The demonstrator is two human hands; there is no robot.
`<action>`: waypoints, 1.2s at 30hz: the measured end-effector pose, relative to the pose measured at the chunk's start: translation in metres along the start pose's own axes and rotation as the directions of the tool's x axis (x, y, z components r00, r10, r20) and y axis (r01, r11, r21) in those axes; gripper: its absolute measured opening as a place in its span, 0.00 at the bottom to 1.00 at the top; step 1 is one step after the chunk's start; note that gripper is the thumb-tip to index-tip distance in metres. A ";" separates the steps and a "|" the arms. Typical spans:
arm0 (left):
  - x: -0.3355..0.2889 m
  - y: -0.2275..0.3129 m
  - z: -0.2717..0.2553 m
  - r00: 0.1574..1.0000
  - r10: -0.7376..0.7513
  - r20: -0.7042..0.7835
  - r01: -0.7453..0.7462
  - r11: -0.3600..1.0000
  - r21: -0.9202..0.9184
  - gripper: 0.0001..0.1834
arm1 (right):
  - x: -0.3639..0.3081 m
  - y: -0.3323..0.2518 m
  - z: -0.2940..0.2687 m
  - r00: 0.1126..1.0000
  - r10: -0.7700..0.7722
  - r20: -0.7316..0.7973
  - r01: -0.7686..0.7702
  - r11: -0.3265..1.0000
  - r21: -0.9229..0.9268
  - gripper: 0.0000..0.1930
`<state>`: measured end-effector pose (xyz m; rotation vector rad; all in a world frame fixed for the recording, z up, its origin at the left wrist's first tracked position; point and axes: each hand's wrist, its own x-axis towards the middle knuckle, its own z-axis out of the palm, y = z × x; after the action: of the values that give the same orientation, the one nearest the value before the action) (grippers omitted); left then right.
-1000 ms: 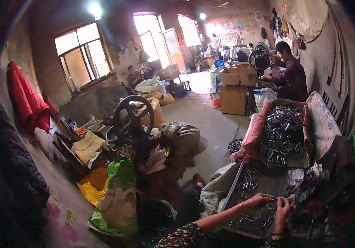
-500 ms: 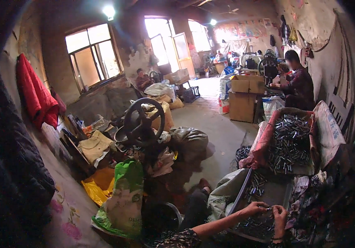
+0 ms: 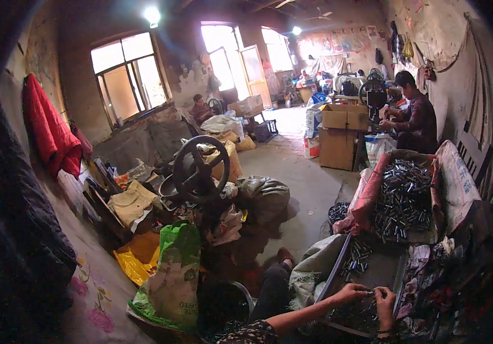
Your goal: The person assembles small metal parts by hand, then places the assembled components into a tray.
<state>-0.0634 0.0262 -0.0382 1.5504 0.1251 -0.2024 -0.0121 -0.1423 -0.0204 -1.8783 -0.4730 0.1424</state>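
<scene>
A small metal part (image 3: pixel 371 293) is pinched between left hand (image 3: pixel 351 294) and right hand (image 3: pixel 385 299) over the tray (image 3: pixel 392 269), seemingly mid-assembly; careful alignment is needed next.

The left hand (image 3: pixel 351 293) and right hand (image 3: pixel 384 299) meet over a shallow metal tray (image 3: pixel 392 269), whose bare stretch toward 12 o'clock, past a loose cluster of small metal tubes (image 3: pixel 358 258), leaves room to pass. Farther at 12 o'clock a sack heaped with tubes (image 3: pixel 404 198) closes that way. At 3 o'clock a pile of rags (image 3: pixel 435 275) crowds the tray's edge. At 9 o'clock a grey sack (image 3: pixel 309 269) and the person's knee (image 3: pixel 275 286) hem in the left side. The concrete floor (image 3: pixel 304 183) opens at 11 o'clock, bounded by a machine with a black handwheel (image 3: pixel 200 169).
</scene>
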 end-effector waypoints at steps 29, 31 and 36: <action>-0.012 0.007 -0.004 0.988 0.144 -0.048 -0.145 0.989 -0.033 0.17 | 0.001 -0.007 0.003 0.982 0.164 0.093 -0.188 0.898 0.398 0.10; -0.010 0.010 -0.004 0.982 0.179 -0.065 -0.170 0.977 0.127 0.16 | 0.003 0.003 0.006 0.993 0.104 0.053 -0.116 0.929 0.350 0.10; -0.012 0.016 -0.001 0.982 0.184 -0.043 -0.183 0.983 0.030 0.16 | 0.002 -0.001 0.002 0.983 0.174 0.056 -0.182 0.905 0.385 0.09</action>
<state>-0.0719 0.0283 -0.0201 1.5826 0.0147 -0.0225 -0.0117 -0.1393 -0.0203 -1.5250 -0.2606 0.3525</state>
